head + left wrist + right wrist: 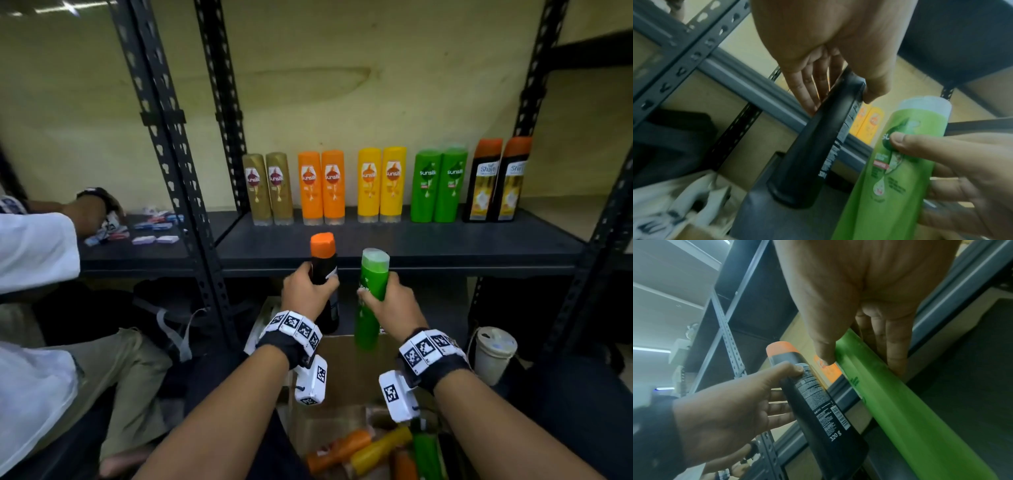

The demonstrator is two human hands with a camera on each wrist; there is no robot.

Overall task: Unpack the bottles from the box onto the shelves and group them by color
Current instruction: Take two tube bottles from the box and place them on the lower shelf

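As seen from the head camera: left hand (306,291) wrapped around a black bottle (323,270) with an orange cap, right hand (390,301) wrapped around a green bottle (371,294), both upright just in front of the black shelf (411,240). On that shelf, pairs standing side by side: gold "sunsilk" (267,188), orange "sunsilk" (321,188), yellow (382,185), green "sunsilk" (439,185), black with orange caps (496,181). Below, an open cardboard box (349,370) holding orange, yellow and green bottles. Yellowish wall behind. Another person's hand (92,209) at small packets (154,229) on the neighbouring shelf.

From the left wrist: fingers (807,91) curled round the black bottle (813,154); green label (898,162) blurred.

From the right wrist: thumb and fingers (896,344) clamped on the green bottle (900,410); "320 g" printed on the black bottle (818,402).
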